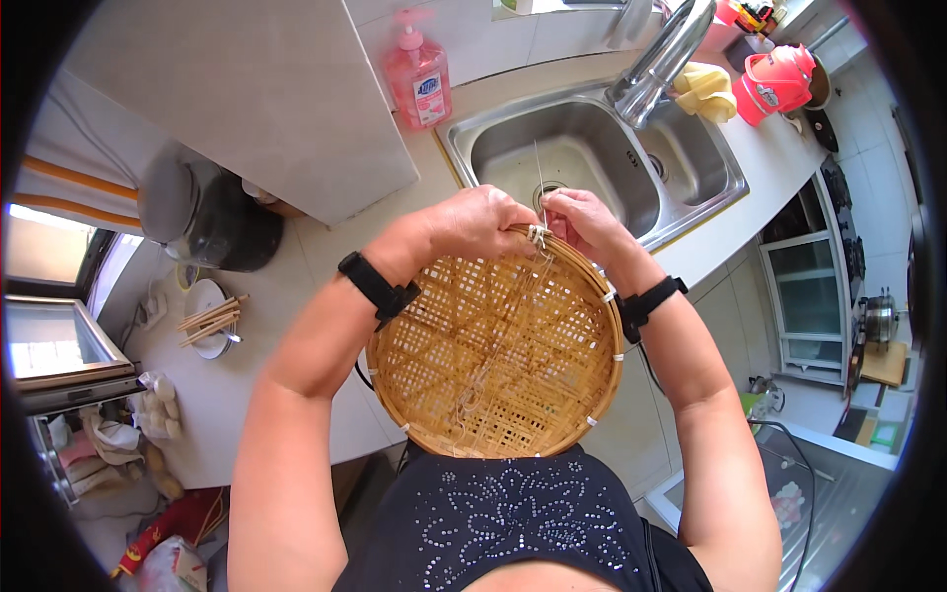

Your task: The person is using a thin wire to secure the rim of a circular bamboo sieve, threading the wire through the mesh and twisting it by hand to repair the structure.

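Two hands (478,222) (587,222) hold basket rim (618,337) and thread (539,237) near the sink (582,148).

The pale bench (197,409) carries a white plate (204,294), a dark pot (237,225), a pink pump bottle (416,84) and a red container (774,84)

the left hand (481,221) grips the rim of a round woven basket (493,345); the right hand (586,223) pinches a thin pale strand (538,161) just beside it. beyond lies a steel double sink (600,163), a pink pump bottle (418,87) near its corner and a yellow cloth (706,93) beside the tap (653,77).
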### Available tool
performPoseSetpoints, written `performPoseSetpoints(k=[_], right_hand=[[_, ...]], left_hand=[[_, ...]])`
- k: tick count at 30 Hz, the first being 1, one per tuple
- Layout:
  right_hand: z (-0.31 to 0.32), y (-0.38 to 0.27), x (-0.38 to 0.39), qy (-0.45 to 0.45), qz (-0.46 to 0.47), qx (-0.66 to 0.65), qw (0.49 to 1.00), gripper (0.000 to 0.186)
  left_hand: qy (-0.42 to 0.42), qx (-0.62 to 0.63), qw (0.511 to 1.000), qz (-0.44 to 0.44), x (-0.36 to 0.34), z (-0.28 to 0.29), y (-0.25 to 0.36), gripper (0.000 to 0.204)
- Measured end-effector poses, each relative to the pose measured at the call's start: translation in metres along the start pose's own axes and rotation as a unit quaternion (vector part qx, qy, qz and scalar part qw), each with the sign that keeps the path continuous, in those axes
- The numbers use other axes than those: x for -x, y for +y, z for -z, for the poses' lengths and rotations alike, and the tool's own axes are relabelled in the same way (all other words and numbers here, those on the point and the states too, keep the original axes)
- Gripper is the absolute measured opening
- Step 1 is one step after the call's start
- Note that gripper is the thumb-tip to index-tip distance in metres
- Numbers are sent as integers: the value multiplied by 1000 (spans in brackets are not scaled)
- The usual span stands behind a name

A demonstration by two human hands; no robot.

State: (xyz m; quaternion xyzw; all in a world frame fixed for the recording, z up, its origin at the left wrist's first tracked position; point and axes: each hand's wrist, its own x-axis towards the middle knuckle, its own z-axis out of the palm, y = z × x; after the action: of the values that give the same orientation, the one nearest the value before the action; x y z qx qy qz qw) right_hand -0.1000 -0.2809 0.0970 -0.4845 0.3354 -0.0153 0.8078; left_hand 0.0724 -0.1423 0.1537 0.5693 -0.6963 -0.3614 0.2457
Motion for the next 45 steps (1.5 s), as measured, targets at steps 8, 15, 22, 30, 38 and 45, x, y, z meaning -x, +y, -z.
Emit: performPoseSetpoints(k=[8, 15, 22, 30, 38, 45], right_hand=[[-25, 2, 17, -51, 48, -119, 990, 17], [36, 31, -12, 54, 114, -148, 981, 8], [9, 7, 23, -161, 122, -425, 882, 21], [94, 13, 128, 69, 10, 369, 927, 25], [390, 164, 366, 569, -135, 518, 625, 33], [143, 34, 139, 380, 192, 147, 893, 36]], left_hand=[[14, -51, 999, 10, 2, 0, -4, 25], [15, -36, 999, -26, 7, -22, 6, 27], [-27, 46, 996, 64, 16, -17, -8, 26], [5, 192, 971, 144, 48, 32, -31, 20], [116, 313, 935, 119, 81, 73, -43, 22], [68, 291, 950, 87, 60, 49, -40, 19]])
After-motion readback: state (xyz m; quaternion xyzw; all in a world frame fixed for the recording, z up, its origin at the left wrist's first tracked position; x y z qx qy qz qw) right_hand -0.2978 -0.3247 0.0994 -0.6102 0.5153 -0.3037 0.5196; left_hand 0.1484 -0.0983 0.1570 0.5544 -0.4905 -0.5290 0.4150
